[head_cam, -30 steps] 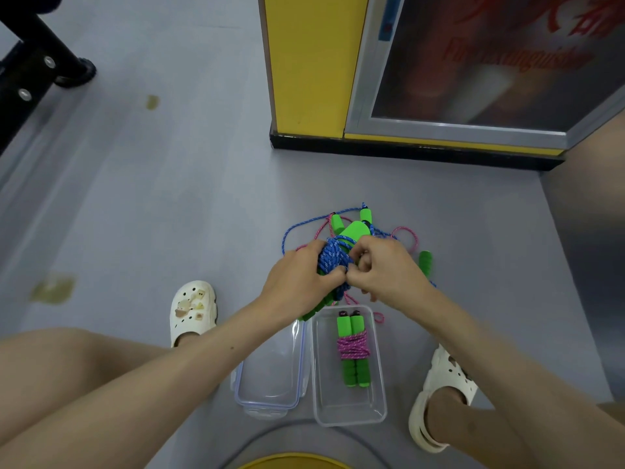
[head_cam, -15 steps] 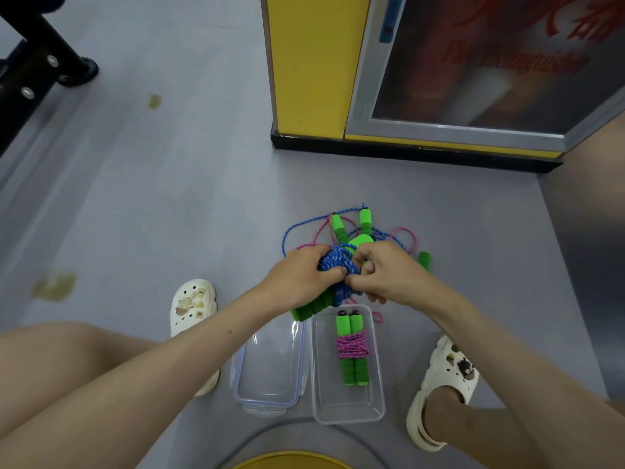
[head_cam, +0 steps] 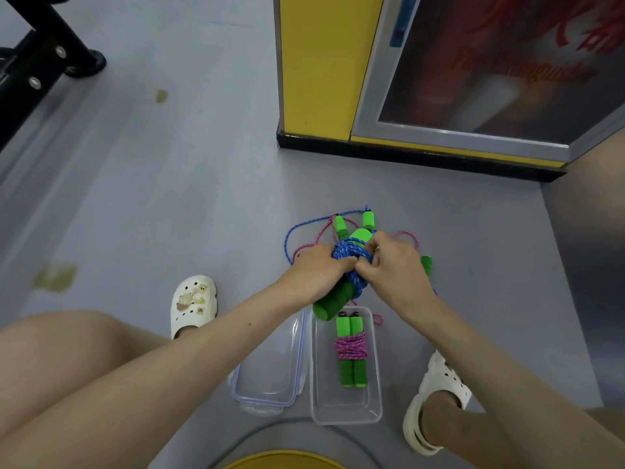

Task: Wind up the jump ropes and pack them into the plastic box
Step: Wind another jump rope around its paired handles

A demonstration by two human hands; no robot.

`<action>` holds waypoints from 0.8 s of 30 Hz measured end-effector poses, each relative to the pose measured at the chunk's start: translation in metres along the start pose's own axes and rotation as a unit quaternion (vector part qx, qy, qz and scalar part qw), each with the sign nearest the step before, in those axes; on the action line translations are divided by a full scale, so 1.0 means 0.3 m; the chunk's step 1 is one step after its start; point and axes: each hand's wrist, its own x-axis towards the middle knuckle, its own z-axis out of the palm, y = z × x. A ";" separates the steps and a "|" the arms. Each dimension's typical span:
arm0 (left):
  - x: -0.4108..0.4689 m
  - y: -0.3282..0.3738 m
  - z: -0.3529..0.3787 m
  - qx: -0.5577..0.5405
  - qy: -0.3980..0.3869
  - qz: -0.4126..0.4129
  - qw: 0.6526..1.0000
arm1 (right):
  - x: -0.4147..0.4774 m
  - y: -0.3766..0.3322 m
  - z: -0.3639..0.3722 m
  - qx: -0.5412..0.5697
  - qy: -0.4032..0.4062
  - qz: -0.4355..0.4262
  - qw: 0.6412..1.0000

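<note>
A blue jump rope is wound round its two green foam handles, held above the floor between both hands. My left hand grips the bundle from the left. My right hand pinches the blue cord at the coil. Below stands the clear plastic box, with a wound pink rope on green handles lying in it. Loose pink and blue ropes with green handles lie tangled on the floor behind my hands.
The box's clear lid with a blue rim lies left of the box. My feet in white clogs flank them. A yellow cabinet with a framed panel stands ahead, black equipment legs at far left.
The blue bundle has tilted, its handle ends swinging down toward the box. My hands have stayed together on the coil, shifting slightly.
</note>
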 end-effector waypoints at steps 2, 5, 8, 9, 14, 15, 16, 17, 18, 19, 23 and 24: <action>-0.001 0.005 0.002 0.007 0.006 0.001 1.000 | 0.002 0.000 -0.001 -0.027 0.021 -0.004 0.999; -0.011 0.004 0.009 0.022 0.015 0.003 1.000 | 0.005 0.001 -0.006 -0.081 -0.004 -0.003 0.997; -0.016 0.001 -0.001 0.034 0.024 0.016 0.999 | 0.006 -0.004 -0.009 -0.086 -0.020 0.004 0.996; -0.015 0.003 -0.007 0.038 0.026 0.020 0.999 | 0.010 -0.001 -0.009 -0.075 -0.016 0.001 0.997; -0.007 0.015 -0.043 0.004 0.017 0.001 1.000 | 0.024 0.027 -0.011 -0.007 -0.049 -0.042 0.998; -0.004 0.016 -0.052 -0.011 0.017 -0.006 1.000 | 0.022 0.030 -0.013 -0.002 -0.056 -0.046 0.997; 0.000 0.016 -0.062 -0.017 0.014 -0.008 1.000 | 0.019 0.032 -0.016 -0.006 -0.061 -0.052 0.997; 0.003 0.015 -0.069 -0.015 0.006 -0.007 1.000 | 0.018 0.035 -0.021 -0.019 -0.063 -0.060 0.996; 0.003 0.014 -0.074 -0.011 -0.006 -0.005 1.000 | 0.019 0.039 -0.029 -0.041 -0.065 -0.070 0.995; 0.002 0.012 -0.076 -0.008 -0.019 -0.005 1.000 | 0.022 0.045 -0.038 -0.066 -0.066 -0.081 0.992; -0.012 -0.001 -0.066 0.014 -0.049 -0.001 0.999 | 0.018 0.052 -0.060 -0.142 -0.087 -0.120 0.979; -0.014 -0.004 -0.066 0.025 -0.052 0.005 0.998 | 0.014 0.049 -0.059 -0.155 -0.096 -0.133 0.974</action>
